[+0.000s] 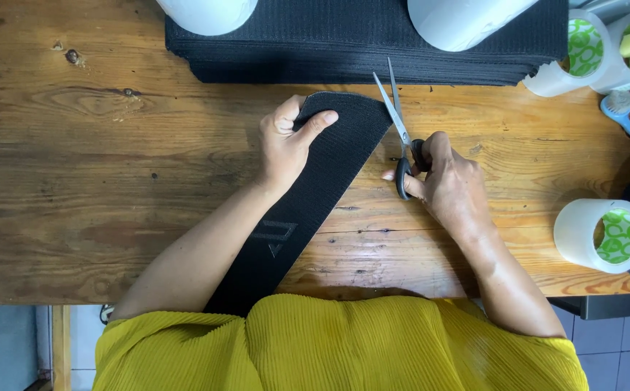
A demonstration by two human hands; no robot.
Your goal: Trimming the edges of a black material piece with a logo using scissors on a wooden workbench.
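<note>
A sewing workshop: wooden bench (112, 181), stacked black fabric (344, 43), tape rolls (604, 235).

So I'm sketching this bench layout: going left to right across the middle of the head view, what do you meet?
Bare wooden table → left hand pinching the black ribbed fabric strip → black-handled scissors → right hand → white tape roll with green-patterned core.

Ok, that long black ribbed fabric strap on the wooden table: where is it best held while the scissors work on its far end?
Hold the long black ribbed fabric strap at its far left corner, coming from the left, as the left hand does. It lies flat and diagonal, and the steel scissors with black handles in the right hand meet its right edge, so that side probably should stay free.
</note>
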